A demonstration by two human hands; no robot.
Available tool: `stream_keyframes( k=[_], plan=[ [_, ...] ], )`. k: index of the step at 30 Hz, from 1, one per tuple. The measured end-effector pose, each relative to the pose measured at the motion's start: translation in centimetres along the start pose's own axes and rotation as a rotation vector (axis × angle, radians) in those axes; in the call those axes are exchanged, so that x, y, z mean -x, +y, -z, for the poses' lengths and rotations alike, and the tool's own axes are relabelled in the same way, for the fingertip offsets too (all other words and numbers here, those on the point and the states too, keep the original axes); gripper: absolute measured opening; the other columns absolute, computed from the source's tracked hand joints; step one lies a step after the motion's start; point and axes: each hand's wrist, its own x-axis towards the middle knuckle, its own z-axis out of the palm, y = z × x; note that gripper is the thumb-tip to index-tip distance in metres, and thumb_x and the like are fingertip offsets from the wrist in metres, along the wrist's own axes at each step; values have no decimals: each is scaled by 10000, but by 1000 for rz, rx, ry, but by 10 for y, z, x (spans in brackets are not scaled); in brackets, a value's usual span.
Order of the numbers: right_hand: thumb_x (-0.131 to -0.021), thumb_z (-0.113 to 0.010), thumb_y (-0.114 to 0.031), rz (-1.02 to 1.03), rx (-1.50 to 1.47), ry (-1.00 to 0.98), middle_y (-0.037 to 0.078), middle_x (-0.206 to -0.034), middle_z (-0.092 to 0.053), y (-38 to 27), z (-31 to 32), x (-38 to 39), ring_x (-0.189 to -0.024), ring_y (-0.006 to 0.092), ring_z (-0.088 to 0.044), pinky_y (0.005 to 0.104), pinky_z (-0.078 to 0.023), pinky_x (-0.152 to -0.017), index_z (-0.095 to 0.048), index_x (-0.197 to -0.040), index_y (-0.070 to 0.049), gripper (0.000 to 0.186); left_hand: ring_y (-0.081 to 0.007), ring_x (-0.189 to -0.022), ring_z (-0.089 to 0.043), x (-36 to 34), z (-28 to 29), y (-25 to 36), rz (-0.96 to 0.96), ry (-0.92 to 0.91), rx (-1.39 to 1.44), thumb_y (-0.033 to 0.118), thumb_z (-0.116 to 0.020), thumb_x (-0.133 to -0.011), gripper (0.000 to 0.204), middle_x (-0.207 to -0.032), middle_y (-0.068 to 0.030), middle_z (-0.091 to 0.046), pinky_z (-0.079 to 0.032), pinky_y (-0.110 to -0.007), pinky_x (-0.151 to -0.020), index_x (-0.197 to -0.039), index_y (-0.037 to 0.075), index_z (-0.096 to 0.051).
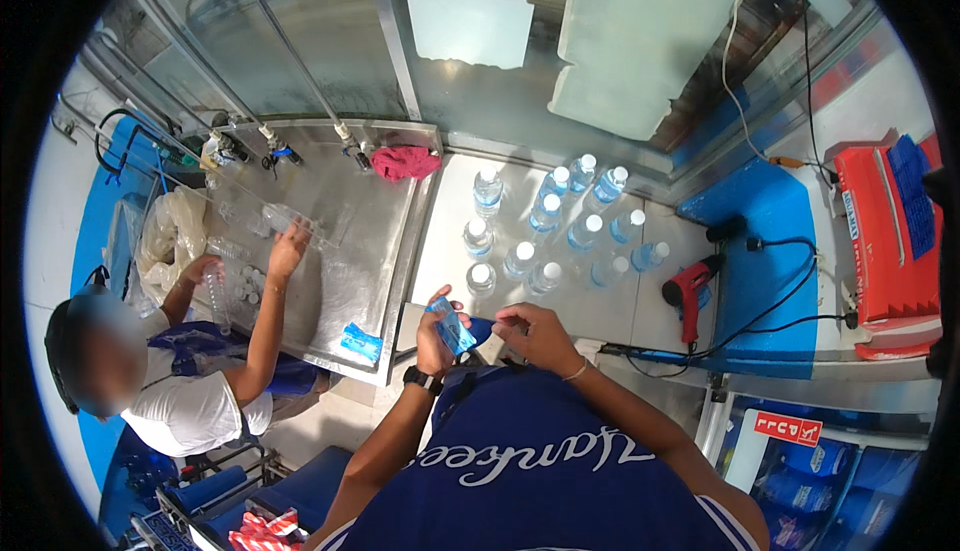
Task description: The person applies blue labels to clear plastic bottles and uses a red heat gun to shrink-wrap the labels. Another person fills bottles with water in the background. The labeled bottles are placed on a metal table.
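My left hand [436, 341] grips a blue printed plastic label packet [452, 323]. Just to its right, my right hand [535, 336] is open, its fingers loosely bent, with nothing visible in them. Beyond both hands, several water bottles [545, 213] with white caps and blue labels stand upright on a white counter [630, 316]. A red heat gun [690, 296] with a black cord lies at the counter's right.
A co-worker [200, 391] at left handles clear bottles over a steel tray [330, 346] holding a plastic bag [170, 236], caps, a pink cloth [405, 162] and blue labels [362, 341]. A red case [870, 251] sits right; glass panels [470, 91] rise behind.
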Motion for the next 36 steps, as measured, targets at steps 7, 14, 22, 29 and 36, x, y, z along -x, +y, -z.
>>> stream_keyframes(
  k=[7, 14, 22, 29, 36],
  plan=[
    [-895, -849, -230, -31, -302, -52, 9, -896, -685, 7, -32, -7, -802, 77, -625, 260, -544, -738, -670, -1141, -1, 380, -121, -935, -694, 38, -31, 12, -46, -57, -211, 25, -673, -1001, 427, -1079, -49, -736, -568, -272, -823, -1417, -2, -579],
    [-915, -817, -162, -24, -311, -54, 27, -896, -710, 12, -36, -19, -823, 90, -659, 273, -553, -741, -691, -1083, 2, 266, -86, -903, -674, 31, -41, 13, -150, -13, -326, -52, -725, -937, 469, -1043, -22, -730, -554, -239, -809, -1385, 1, -597],
    [-958, -778, -183, -167, -471, -80, 30, -946, -711, 23, -41, -15, -839, 78, -653, 246, -550, -735, -692, -1102, 13, 258, -124, -943, -685, 29, -24, 7, -108, -29, -226, -19, -760, -922, 539, -1053, -26, -710, -564, -268, -824, -1415, 31, -549],
    [-968, -755, -195, -514, -867, -87, 3, -919, -678, 17, -30, -13, -785, 68, -610, 238, -525, -746, -694, -1045, -50, 175, -144, -942, -685, 31, -12, 4, -21, -27, 0, 94, -787, -936, 537, -1086, -43, -692, -582, -303, -819, -1418, 55, -552],
    [-942, -723, -154, -117, -325, 105, 50, -921, -703, -12, 0, -27, -773, 157, -654, 285, -517, -745, -674, -985, -69, 107, -133, -818, -654, 20, 13, -7, -30, 8, -116, 200, -740, -994, 476, -981, -40, -684, -550, -277, -749, -1396, 20, -561]
  ],
)
